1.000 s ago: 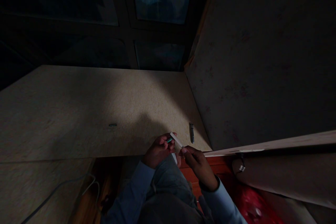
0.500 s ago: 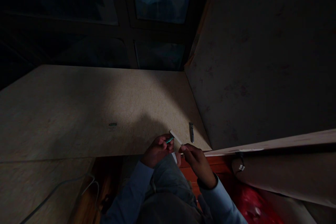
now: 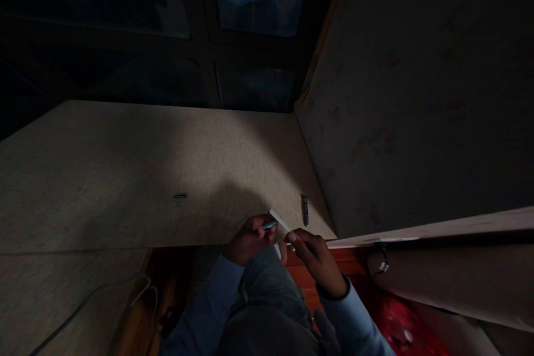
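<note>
Your left hand (image 3: 244, 240) has a small green piece (image 3: 270, 225) in its grip, beside the white stick (image 3: 278, 219) your right hand (image 3: 320, 260) pinches, so moving either calls for steadiness.

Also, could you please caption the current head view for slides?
Left hand with teal piece, right hand with white stick, at a dim tabletop.

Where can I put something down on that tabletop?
Left of the small dark strip, and from it back to the window, the tabletop looks bare. It's crowded at the front right: left hand, right hand, white stick and metal tool are close together.
</note>
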{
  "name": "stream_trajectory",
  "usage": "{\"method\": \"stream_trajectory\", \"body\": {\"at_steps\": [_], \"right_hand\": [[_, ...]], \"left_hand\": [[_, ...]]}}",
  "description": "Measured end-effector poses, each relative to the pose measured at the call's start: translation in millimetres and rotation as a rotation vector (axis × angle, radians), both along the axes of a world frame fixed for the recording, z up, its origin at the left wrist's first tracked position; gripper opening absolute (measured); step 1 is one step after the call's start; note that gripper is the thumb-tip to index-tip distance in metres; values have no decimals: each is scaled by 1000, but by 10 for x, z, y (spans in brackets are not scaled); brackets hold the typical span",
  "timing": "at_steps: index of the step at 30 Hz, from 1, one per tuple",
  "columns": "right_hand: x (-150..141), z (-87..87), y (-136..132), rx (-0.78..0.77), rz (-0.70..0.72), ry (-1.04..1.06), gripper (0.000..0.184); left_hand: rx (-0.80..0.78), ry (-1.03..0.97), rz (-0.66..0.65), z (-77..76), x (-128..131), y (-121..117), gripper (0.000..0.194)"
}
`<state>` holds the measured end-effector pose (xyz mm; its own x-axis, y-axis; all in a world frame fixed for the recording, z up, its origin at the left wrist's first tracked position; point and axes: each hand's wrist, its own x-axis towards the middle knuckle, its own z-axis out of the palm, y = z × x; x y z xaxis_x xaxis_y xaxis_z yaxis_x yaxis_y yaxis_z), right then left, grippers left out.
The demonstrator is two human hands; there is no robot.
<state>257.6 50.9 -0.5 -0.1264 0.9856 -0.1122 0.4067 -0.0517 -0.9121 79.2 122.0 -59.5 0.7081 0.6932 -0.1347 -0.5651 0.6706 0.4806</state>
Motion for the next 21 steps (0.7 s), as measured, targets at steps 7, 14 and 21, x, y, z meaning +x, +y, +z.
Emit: {"method": "stream_trajectory", "body": {"at_steps": [7,14,21], "right_hand": [[22,41,3,6,94,-53,50],[110,39,-13,9,121,-48,44],[140,23,-20,24,-7,-39,45]], "left_hand": [[26,-31,-2,-53,-67,0,51],[16,10,22,-44,-66,-3,54],[28,15,-20,16,-72,-18,53]]}}
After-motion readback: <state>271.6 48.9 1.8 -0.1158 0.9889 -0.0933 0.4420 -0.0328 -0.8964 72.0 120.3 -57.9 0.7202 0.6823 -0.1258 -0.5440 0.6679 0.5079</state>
